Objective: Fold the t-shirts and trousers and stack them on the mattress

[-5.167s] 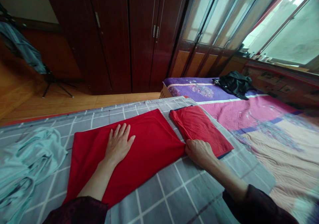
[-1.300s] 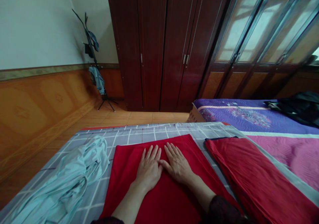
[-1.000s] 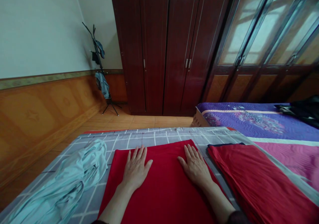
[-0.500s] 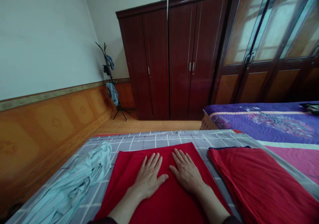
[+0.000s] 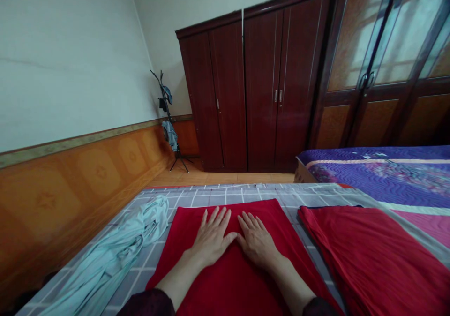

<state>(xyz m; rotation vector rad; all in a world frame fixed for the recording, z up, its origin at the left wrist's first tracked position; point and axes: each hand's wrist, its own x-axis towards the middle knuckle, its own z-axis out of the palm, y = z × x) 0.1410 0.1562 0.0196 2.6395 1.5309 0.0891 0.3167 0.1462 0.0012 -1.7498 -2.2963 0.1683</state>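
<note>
A red cloth (image 5: 225, 288), laid flat with straight edges, lies in front of me on a grey checked bed sheet (image 5: 242, 193). My left hand (image 5: 213, 236) rests palm down on its upper part, fingers spread. Beside it my right hand (image 5: 258, 238) is also flat on the cloth, with the two thumbs meeting or nearly so. Neither hand grips anything. To the right lies a folded red garment (image 5: 369, 245) with a dark blue edge showing at its far side. On the left is a crumpled pale mint cloth (image 5: 123, 245).
A second bed with a purple patterned cover (image 5: 351, 166) stands at the right. Dark red wardrobes (image 5: 263, 95) line the far wall. A black coat stand (image 5: 172, 119) holding a few items is in the far left corner. Wood-look panelling (image 5: 101, 166) runs along the left wall.
My hands have come closer together on the red cloth, the right one shifting towards the left. The view has turned slightly left.
</note>
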